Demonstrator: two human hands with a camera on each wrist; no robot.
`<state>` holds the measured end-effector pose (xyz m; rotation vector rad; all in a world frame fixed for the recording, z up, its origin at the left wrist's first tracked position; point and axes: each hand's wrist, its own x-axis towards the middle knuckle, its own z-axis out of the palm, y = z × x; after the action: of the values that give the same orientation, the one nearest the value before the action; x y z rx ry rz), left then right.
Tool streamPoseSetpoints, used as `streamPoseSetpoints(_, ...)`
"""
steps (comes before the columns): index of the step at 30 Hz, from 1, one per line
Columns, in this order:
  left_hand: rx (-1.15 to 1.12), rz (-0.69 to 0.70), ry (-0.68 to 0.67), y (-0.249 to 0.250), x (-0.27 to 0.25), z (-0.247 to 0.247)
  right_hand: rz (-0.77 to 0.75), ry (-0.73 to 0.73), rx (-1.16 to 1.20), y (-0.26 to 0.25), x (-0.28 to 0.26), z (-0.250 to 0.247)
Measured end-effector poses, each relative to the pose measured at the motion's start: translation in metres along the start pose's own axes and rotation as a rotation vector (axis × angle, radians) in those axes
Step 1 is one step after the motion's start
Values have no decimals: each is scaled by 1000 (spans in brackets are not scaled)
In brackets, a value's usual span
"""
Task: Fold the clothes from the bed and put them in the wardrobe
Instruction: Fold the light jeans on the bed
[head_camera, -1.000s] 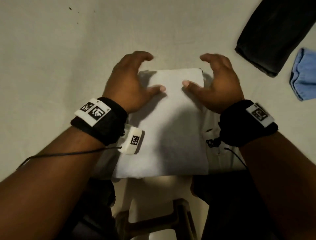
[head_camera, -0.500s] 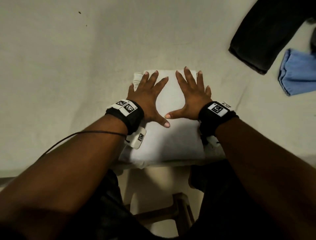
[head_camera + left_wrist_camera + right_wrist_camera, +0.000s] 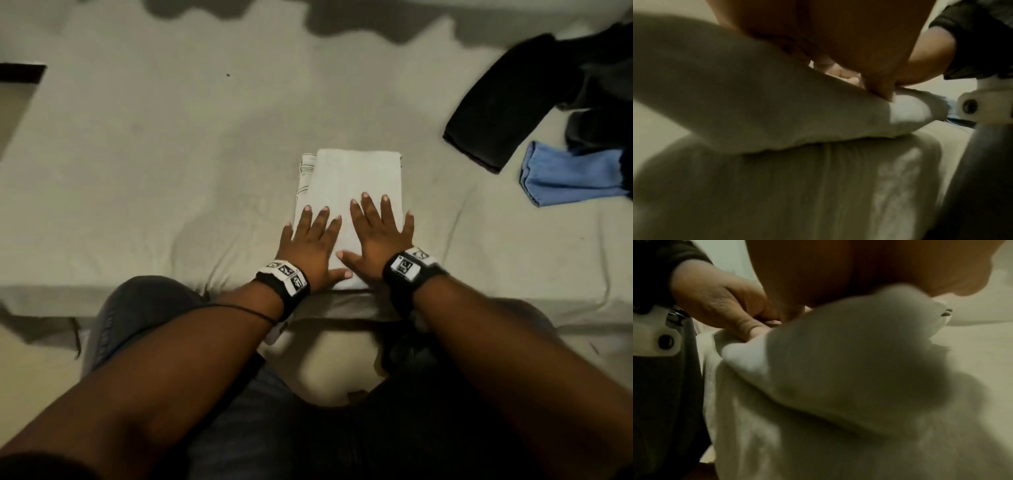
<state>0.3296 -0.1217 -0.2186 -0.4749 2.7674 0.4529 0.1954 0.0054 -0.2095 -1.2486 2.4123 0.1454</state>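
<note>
Both hands flat on seemingly folded cloth

We've got bare forearms here, no sleeves. Each wrist wears a wide black band: the left band and the right band both carry white tags printed with black square codes. A thin black cable runs from the left band back along the forearm. Under each wrist hangs a white plastic camera mount with a round dark hole in it; the other one shows in the right wrist view. The legs are in dark trousers, greyish at the left knee.
</note>
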Motion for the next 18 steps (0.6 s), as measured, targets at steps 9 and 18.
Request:
streamPoseSetpoints(9, 39, -45, -79, -19, -63, 33, 269, 21, 300, -9, -56, 30)
streamPoseSetpoints(18, -840, -535, 141, -37, -26, -11, 399, 122, 1032, 48, -30, 11)
